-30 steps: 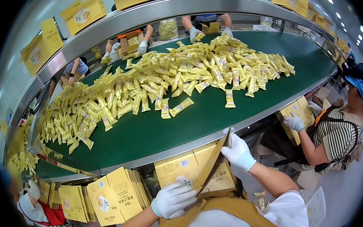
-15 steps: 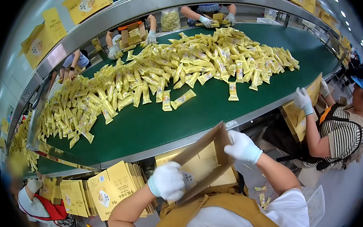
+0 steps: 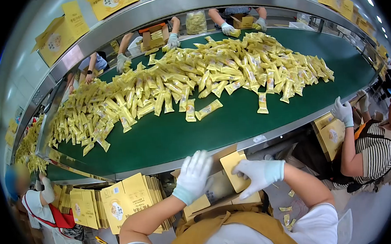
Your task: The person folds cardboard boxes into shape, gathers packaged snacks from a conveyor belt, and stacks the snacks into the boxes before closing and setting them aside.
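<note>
A cardboard carton [image 3: 218, 186] with yellow outer flaps stands in front of my body at the belt's near edge. My left hand [image 3: 193, 178], in a white glove, is raised over its left side with the fingers stretched out flat. On the right, my gloved right hand [image 3: 260, 175] rests against a yellow flap [image 3: 232, 164], fingers spread and not wrapped round it. Shadow and my hands hide part of the carton's inside. Beyond it, a large heap of yellow wrapped snack packets [image 3: 215, 71] lies on the green conveyor belt [image 3: 174, 139].
Folded yellow cartons [image 3: 128, 200] stand stacked to my left, near a yellow-handled cutter [image 3: 102, 241]. A co-worker in a striped top [image 3: 371, 153] stands to the right, beside more cartons [image 3: 329, 134]. Others work across the belt. Packets [image 3: 287, 217] lie on the floor.
Both hands have let go of the carton's upper edges. The carton sits lower, and its yellow flap on the right is now folded outward under my right hand. My left hand has flattened and risen.
</note>
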A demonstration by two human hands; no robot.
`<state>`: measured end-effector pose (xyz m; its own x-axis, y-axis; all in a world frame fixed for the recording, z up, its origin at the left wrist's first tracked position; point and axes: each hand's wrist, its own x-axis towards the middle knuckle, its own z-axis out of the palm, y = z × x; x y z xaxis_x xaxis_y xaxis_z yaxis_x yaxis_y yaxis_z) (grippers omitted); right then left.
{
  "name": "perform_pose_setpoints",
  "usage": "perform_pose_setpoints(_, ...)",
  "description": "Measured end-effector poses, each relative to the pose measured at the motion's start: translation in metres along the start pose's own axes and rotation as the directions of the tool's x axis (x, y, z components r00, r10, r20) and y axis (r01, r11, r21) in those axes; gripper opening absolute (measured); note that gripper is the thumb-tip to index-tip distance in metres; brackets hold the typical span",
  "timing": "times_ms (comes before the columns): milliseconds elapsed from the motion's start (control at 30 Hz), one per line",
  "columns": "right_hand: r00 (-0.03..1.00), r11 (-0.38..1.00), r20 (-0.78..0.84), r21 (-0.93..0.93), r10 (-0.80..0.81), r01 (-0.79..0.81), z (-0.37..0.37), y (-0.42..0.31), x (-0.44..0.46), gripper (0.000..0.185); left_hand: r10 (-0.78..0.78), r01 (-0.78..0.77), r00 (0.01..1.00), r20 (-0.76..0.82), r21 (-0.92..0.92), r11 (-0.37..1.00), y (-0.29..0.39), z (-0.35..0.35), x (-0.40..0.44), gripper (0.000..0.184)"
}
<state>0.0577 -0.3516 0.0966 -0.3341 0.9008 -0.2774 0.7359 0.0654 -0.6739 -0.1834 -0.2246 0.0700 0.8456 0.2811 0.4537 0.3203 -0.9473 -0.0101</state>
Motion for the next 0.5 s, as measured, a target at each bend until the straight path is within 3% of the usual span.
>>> perform_pose_setpoints(100,0.949,0.987,-0.284,0.125,0.134,-0.102,0.020,-0.001,-0.001,0.106,-0.160,0.185,0.976,0.148,-0.176,0.967,0.007,-0.011,0.003,0.053)
perform_pose_setpoints(200,0.826,0.952,-0.484,0.053,0.289,-0.302,0.032,-0.007,0.007,0.125,-0.146,0.280,0.912,0.384,-0.323,0.904,0.003,-0.042,0.024,0.052)
perform_pose_setpoints(233,0.789,0.933,-0.520,0.047,0.328,-0.357,0.044,0.001,0.013,0.127,-0.113,0.266,0.919,0.377,-0.385,0.884,0.004,-0.043,0.029,0.049)
perform_pose_setpoints(267,0.747,0.911,-0.557,0.043,0.362,-0.409,0.058,0.012,0.020,0.130,-0.038,0.312,0.840,0.541,-0.427,0.849,0.001,-0.032,0.028,0.070)
perform_pose_setpoints(300,0.743,0.932,-0.575,0.306,0.343,-0.194,0.075,0.033,0.027,0.132,-0.016,0.203,0.866,0.500,-0.321,0.925,0.012,-0.020,0.015,0.084)
perform_pose_setpoints(333,0.751,0.938,-0.583,0.316,0.310,-0.141,0.082,0.041,0.032,0.130,0.010,0.094,0.886,0.464,-0.201,0.975,0.027,-0.016,0.008,0.098)
perform_pose_setpoints(400,0.765,0.939,-0.594,0.342,0.248,-0.039,0.088,0.043,0.037,0.127,-0.003,0.116,0.798,0.603,-0.148,0.982,0.038,-0.018,0.007,0.111)
perform_pose_setpoints(433,0.806,0.879,-0.533,0.476,0.256,0.036,0.084,0.041,0.033,0.122,-0.010,0.123,0.746,0.666,-0.123,0.985,0.041,-0.020,0.007,0.118)
perform_pose_setpoints(500,0.881,0.687,-0.410,0.712,0.237,0.147,0.068,0.039,0.017,0.110,-0.015,0.113,0.755,0.655,-0.108,0.988,0.036,-0.024,0.008,0.117)
